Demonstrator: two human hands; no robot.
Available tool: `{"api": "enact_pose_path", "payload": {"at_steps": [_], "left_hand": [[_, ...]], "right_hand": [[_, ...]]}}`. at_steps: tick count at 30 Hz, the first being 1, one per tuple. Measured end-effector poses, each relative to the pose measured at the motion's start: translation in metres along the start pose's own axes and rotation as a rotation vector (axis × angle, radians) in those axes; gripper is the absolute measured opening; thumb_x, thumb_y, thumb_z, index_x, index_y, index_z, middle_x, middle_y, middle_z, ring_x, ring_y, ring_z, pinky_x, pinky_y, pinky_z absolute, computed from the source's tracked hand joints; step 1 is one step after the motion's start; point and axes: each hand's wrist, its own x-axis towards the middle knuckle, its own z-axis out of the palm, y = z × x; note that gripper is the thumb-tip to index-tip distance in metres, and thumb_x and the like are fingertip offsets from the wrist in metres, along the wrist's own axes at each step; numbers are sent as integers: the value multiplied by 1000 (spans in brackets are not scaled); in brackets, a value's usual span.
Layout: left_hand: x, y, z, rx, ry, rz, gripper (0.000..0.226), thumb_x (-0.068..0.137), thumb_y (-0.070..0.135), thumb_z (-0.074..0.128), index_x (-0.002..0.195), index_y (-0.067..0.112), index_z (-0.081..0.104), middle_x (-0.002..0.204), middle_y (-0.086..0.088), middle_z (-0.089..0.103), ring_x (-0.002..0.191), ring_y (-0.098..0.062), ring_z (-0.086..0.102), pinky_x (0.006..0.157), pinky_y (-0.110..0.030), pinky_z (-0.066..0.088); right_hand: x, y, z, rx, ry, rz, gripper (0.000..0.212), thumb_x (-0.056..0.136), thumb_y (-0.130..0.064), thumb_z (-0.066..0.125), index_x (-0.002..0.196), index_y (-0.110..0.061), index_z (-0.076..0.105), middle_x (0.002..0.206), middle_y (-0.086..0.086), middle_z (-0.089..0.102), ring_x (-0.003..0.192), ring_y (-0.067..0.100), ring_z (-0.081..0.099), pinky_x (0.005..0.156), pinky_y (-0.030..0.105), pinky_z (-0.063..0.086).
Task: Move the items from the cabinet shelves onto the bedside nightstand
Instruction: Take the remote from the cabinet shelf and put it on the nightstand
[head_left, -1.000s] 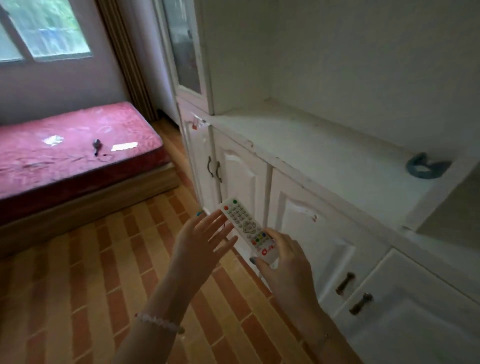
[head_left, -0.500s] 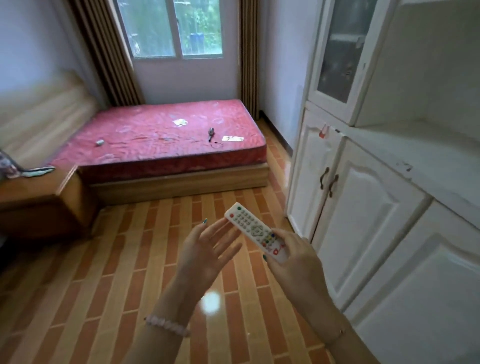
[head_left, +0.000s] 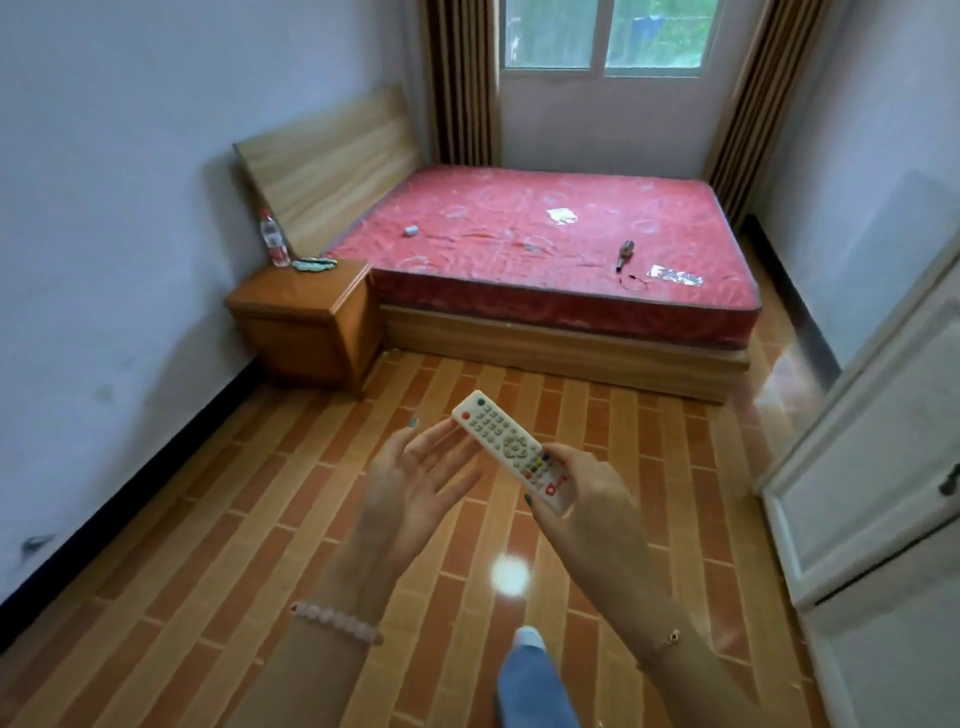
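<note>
Your right hand (head_left: 582, 499) pinches the remote (head_left: 511, 452) by its near end, above the floor (head_left: 208, 519); your left hand (head_left: 415, 478) has its fingers spread beside it. Carry it to the nightstand (head_left: 301, 297) and lay it flat near the front edge, clear of the bottle (head_left: 274, 239)

Bottle (head_left: 274, 238) on nightstand (head_left: 306, 312), bed (head_left: 561, 260) rightward

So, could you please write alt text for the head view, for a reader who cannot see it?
A person's right hand holds a white remote above a tiled floor, with the open left hand beside it. Ahead stand a wooden nightstand with a bottle on it and a bed with a red mattress.
</note>
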Motion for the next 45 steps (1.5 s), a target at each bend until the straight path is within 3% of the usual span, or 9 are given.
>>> {"api": "enact_pose_path", "payload": {"at_steps": [8,13,18,23,32,39,45], "left_hand": [[102,57,-5,-62,128,88,43,97,31,39,124,2,54,119,-16,65,109,-27,63,91,-43,48],[161,92,-5,-98,204,150,45,97,33,39,126,2,54,123,-15,63,116,-27,59,97,-45,45],[202,116,-15,-136,259,202,42,98,31,38,122,1,55,113,-14,68,107,-27,64,97,-45,45],[248,139,-35,-152,317,214,44,98,32,38,126,2,54,119,-14,65,114,-29,60,96,-45,47],[366,209,-79,-118,316,194,43,98,32,37,123,3,56,125,-15,60,119,-28,55,100,-47,44],[468,303,-121,-108,264,189,45,97,33,38,127,3,53,124,-14,63,116,-26,59,102,-47,42],[521,367,-154,-135,290,220,45,97,33,39,128,3,53,127,-14,61,118,-26,57,101,-46,43]], "right_hand": [[136,9,53,56,-107,-125,42,79,-25,70,118,-19,57,104,-7,63,90,7,53,73,11,40],[221,12,78,75,-189,-204,43,80,-23,69,120,-19,55,106,-9,62,91,5,51,70,6,34],[281,11,109,81,-274,-277,43,80,-25,69,120,-20,55,107,-9,62,93,6,53,73,11,40],[335,6,142,90,-331,-313,43,79,-24,70,120,-19,55,108,-7,62,93,8,54,73,15,43],[443,-13,222,82,-345,-266,42,79,-23,69,119,-18,56,106,-8,63,88,7,52,63,4,32],[553,-57,290,60,-340,-267,43,82,-29,67,122,-21,54,109,-11,61,88,0,45,64,3,32],[625,-97,344,62,-348,-298,43,81,-27,68,121,-21,54,109,-9,62,89,4,49,63,6,32]]}}
